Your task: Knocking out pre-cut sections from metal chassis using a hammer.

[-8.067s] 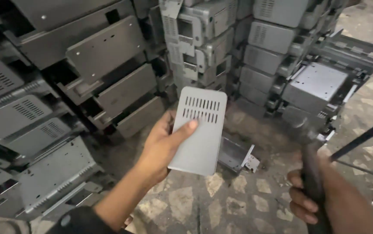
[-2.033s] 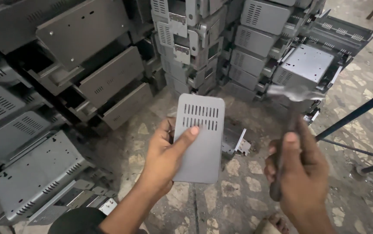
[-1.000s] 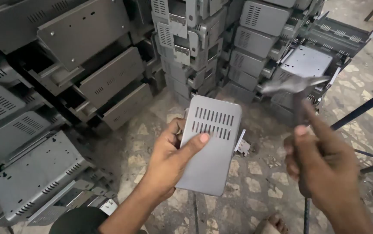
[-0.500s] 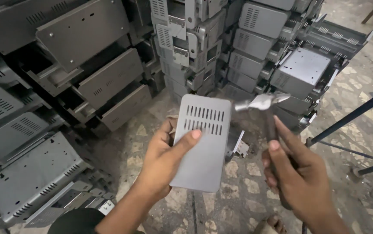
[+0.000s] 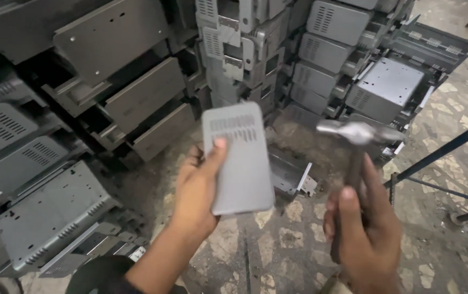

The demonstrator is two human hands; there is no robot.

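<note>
Hammering is in hand: left hand [image 5: 198, 188] clamps the grey cover [image 5: 237, 158], right hand [image 5: 367, 234] grips the hammer [image 5: 353, 136] beside it, needing a squarely aimed blow.

Grey vented cover [image 5: 238, 158] motion-blurred, hammer [image 5: 359, 133] handle hidden within right hand [image 5: 367, 239], left forearm cut off below.

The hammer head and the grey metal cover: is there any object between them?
Nothing visible: only open air separates the hammer head in the right hand from the grey metal cover held by the left hand.
</note>
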